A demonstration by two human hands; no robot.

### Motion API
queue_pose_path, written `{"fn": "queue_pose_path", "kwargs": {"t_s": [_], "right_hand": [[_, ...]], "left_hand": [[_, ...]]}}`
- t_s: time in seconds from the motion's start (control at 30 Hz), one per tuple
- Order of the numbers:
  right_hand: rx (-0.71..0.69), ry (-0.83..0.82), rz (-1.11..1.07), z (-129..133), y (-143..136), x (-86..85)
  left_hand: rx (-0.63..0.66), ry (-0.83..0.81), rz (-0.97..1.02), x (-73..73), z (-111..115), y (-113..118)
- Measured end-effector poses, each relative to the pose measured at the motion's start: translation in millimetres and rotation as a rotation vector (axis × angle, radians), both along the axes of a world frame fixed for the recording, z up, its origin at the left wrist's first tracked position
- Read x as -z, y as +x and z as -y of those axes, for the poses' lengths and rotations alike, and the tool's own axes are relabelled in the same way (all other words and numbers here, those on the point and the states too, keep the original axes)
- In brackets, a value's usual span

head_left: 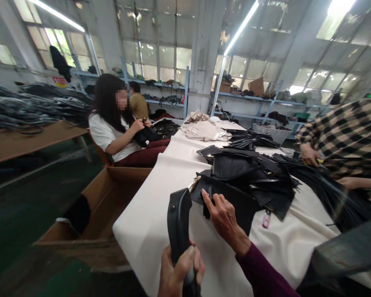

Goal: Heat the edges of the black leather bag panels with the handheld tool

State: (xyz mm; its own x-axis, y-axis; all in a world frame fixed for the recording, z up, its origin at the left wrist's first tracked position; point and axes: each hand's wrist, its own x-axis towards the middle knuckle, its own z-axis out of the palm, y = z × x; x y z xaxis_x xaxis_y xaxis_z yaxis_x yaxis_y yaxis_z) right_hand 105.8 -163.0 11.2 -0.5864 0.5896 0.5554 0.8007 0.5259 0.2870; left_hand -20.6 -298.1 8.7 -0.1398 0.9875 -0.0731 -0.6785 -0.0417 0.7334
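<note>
My left hand (181,268) is wrapped round a long, curved black leather-like piece (179,218), held upright near the table's front edge. A small round metal stud shows near its upper end. Behind its top, a gold-coloured metal part (194,182) lies by a flat black panel (231,202). My right hand (223,214) rests over this panel, index finger stretched out to its surface and the other fingers bent. Whether a small thing lies under that fingertip is hard to see. More black panels (241,163) are heaped just beyond.
A pink-labelled small bottle (266,218) stands right of my right hand. Beige pieces (204,128) lie farther back on the cloth-covered table (142,214). An open cardboard box (111,206) is at the left. One person (117,128) sits left, another (343,140) works right beside black strips (318,185).
</note>
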Motion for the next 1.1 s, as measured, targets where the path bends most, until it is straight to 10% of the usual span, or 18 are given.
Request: {"fn": "queue_pose_path", "kwargs": {"t_s": [0.17, 0.8, 1.1], "right_hand": [[0.032, -0.29, -0.032, -8, -17, 56.6], [-0.145, -0.149, -0.46, -17, -20, 60.3], [-0.09, -0.249, -0.535, -16, -17, 66.5]], "left_hand": [[-0.133, -0.072, -0.02, 18.9, 6, -21], [0.068, -0.183, 0.104, 39.5, -7, -3], [-0.095, -0.054, 0.085, 39.8, -12, -28]]}}
